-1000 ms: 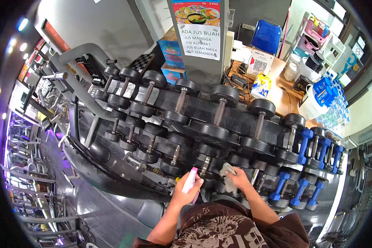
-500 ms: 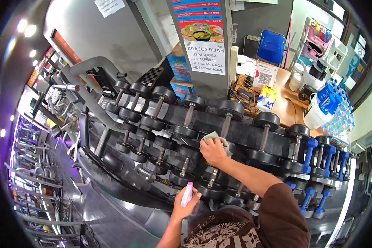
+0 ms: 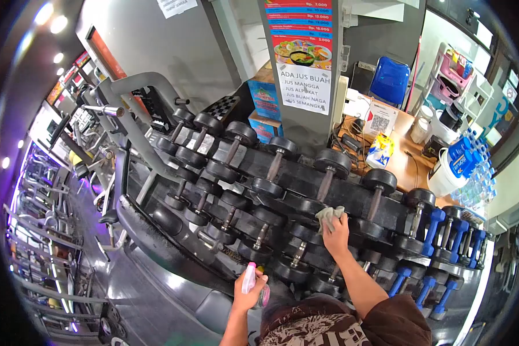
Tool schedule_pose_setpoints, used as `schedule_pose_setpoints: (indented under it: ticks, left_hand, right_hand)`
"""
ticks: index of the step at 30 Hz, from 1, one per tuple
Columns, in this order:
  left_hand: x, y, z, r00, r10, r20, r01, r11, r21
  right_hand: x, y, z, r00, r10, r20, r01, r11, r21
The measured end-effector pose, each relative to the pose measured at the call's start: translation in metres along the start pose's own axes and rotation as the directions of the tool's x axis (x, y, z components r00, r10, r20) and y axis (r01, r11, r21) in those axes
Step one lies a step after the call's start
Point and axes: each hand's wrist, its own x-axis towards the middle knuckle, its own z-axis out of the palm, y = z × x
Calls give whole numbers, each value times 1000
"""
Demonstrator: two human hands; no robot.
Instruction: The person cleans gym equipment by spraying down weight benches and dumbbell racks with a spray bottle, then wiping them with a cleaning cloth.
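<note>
My left hand (image 3: 248,293) grips a spray bottle (image 3: 249,278) with a pink and white trigger head, low in front of me. Its lower body is partly hidden by the fingers. A grey cloth (image 3: 328,217) is bunched in my right hand (image 3: 337,233), beside the near end of a large black dumbbell (image 3: 325,183) on the upper row. More black dumbbells (image 3: 276,164) lie to the left along that row. Below my right hand is the lower row, where another dumbbell (image 3: 298,254) with a shiny handle rests.
Blue dumbbells (image 3: 435,226) sit at the rack's right end. Behind it stands a wooden desk (image 3: 399,167) with a yellow packet (image 3: 380,151), a white bucket (image 3: 442,179) and bottles. A grey padded machine (image 3: 161,242) borders the left side, near a pillar with a menu (image 3: 301,52).
My right hand with the cloth has moved right and toward me, from the dumbbell's handle to its near end. My left hand with the spray bottle has shifted slightly left.
</note>
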Motion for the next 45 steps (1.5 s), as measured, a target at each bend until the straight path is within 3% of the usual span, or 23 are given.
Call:
schedule_pose_setpoints:
  ticks: [3, 6, 9, 13, 15, 18, 21, 25, 26, 28, 29, 30, 32, 33, 35, 37, 38, 41, 42, 45]
  left_hand:
    - [-6, 19, 2, 996, -87, -4, 85, 984, -155]
    - [-4, 24, 4, 995, -92, 38, 97, 986, -133]
    - [5, 22, 8, 998, -26, 61, 30, 997, -77]
    - [12, 42, 9, 993, -54, 105, 73, 982, -177]
    - [15, 41, 7, 991, -52, 121, 72, 983, -169]
    - [20, 35, 0, 984, -63, 166, 85, 988, -128]
    - [26, 35, -3, 975, -37, 218, 68, 988, -136]
    - [35, 33, -9, 966, -19, 257, 51, 992, -118]
    - [35, 44, -11, 959, -48, 280, 89, 987, -135]
    - [33, 64, -16, 953, -2, 304, 26, 997, -75]
    - [34, 72, -18, 950, 21, 313, -8, 999, -44]
    - [33, 72, -20, 952, 54, 302, -77, 995, 67]
    - [28, 94, -26, 947, 21, 322, -28, 999, 17]
    - [27, 99, -28, 944, 7, 330, -10, 1000, 6]
    - [25, 92, -34, 948, -47, 315, 45, 999, 12]
    - [24, 80, -41, 942, -101, 320, 104, 995, 8]
    - [23, 72, -44, 948, -106, 299, 123, 992, -38]
    - [32, 50, -49, 953, -75, 292, 80, 997, -5]
    - [37, 65, -49, 959, -23, 284, 14, 999, 32]
    - [51, 81, -46, 954, -23, 298, 9, 999, 50]
  right_hand:
    - [37, -61, -1, 961, -232, 151, 264, 934, -239]
    - [55, -64, 46, 891, -236, 389, 406, 797, -446]
    - [60, -55, 51, 871, -241, 428, 445, 756, -480]
    - [30, -37, 9, 958, -262, 118, 286, 909, -304]
    - [-2, -24, 6, 990, -136, -24, 127, 966, -223]
    - [-42, 3, 14, 985, 146, -87, -144, 989, 35]
    - [-59, -5, 6, 952, 307, 17, -307, 947, 91]
    - [11, -79, 0, 989, -36, -141, 51, 993, 105]
    - [42, -102, 3, 993, -23, -115, 40, 988, 151]
    - [104, -114, 26, 993, -88, -80, 93, 994, 56]
    - [130, -102, 49, 985, -161, -59, 156, 984, -84]
    - [153, -93, 67, 992, -80, 97, 100, 971, -217]
    - [182, -61, 120, 922, 186, 341, 16, 860, -511]
    - [179, -26, 155, 908, 251, 334, -62, 871, -487]
    - [141, 55, 219, 942, 136, 307, 64, 825, -561]
    - [142, 13, 223, 790, 439, 429, -41, 736, -676]
    - [139, -21, 205, 714, 552, 431, -197, 749, -633]
    - [129, -7, 212, 596, 506, 624, 75, 738, -670]
    - [129, -12, 201, 617, 434, 657, 137, 763, -632]
    - [139, -24, 176, 601, 345, 721, 170, 826, -537]
